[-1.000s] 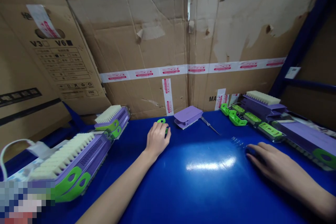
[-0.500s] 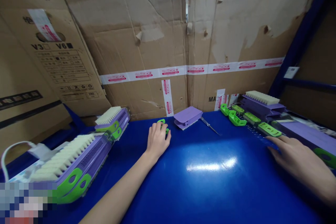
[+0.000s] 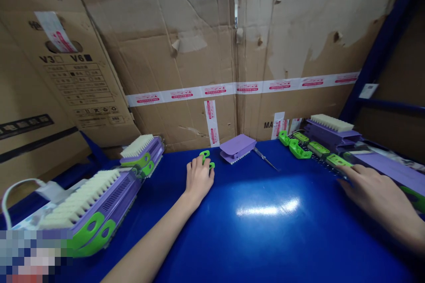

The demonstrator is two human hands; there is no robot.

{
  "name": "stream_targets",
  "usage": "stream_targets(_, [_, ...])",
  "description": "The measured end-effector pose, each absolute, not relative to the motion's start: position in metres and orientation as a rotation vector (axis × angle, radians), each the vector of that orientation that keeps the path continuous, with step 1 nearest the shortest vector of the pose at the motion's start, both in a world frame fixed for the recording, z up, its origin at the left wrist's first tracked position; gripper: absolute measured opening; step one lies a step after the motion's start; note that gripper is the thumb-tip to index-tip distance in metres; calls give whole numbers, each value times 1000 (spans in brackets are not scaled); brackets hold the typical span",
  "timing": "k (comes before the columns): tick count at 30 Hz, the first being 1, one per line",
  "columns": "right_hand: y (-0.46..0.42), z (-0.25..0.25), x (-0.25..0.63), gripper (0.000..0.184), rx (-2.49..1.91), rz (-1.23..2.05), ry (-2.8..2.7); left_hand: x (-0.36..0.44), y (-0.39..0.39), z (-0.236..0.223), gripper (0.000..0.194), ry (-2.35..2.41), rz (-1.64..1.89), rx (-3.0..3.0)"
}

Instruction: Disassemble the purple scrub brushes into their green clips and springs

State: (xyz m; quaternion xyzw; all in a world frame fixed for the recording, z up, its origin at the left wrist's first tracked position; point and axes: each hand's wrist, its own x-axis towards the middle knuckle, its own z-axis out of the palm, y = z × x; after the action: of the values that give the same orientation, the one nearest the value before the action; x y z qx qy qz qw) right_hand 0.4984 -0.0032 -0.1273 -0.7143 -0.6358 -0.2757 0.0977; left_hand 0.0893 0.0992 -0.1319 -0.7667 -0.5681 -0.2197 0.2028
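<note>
My left hand (image 3: 199,180) rests at the middle of the blue table, its fingers curled over a green plastic handle-like piece (image 3: 205,154). Parts of that piece show past the fingertips; the rest is hidden. On the right, my right hand (image 3: 378,188), slightly blurred, has its thumb and index finger around the near end of a bristled strip with green panels (image 3: 337,159). Its palm side is out of sight. Two more green pieces (image 3: 299,149) lie beyond that strip. A purple brush-like block (image 3: 238,145) sits bristles down between the hands, a thin screwdriver-like tool (image 3: 264,158) beside it.
Purple and green brush units with cream bristles (image 3: 96,199) line the left side, by a white cable (image 3: 15,183). More purple blocks (image 3: 328,135) are stacked at the back right. Cardboard sheets (image 3: 186,53) wall off the rear of the blue table (image 3: 232,247).
My right hand has moved slightly forward and left, onto the near end of the bristled strip. The left hand has shifted a little, staying over its green piece.
</note>
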Motion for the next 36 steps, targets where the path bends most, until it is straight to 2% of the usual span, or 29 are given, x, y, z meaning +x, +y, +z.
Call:
stream_targets(4, [-2, -125, 486, 43, -2025, -1005, -1899, 92, 93, -128, 19, -1509, -510, -2095])
stream_targets(7, [-1, -121, 470, 45, -1842, -997, -1900, 99, 84, -125, 16, -1388, -469, -2061])
stream_targets(11, [-2, -113, 433, 42, -1590, -687, -2006, 115, 67, -125, 20, -1134, -573, -2129])
stream_targets(17, [-6, -99, 365, 34, -1465, -115, -2163, 134, 47, -127, 29, -746, -824, -2248])
stream_targets(23, [5, -96, 318, 30, -1402, 217, -2411, 133, 45, -122, 17, -408, -867, -2465])
stream_targets(25, [10, -95, 311, 25, -1392, 241, -2419, 129, 47, -119, 15, -399, -888, -2525])
stream_targets(29, [11, -97, 309, 19, -1423, 158, -2433, 116, 55, -116, 22, -442, -927, -2554])
stream_targets(36, [-8, -110, 351, 16, -1500, -117, -2446, 107, 70, -120, 17, -813, -988, -2349])
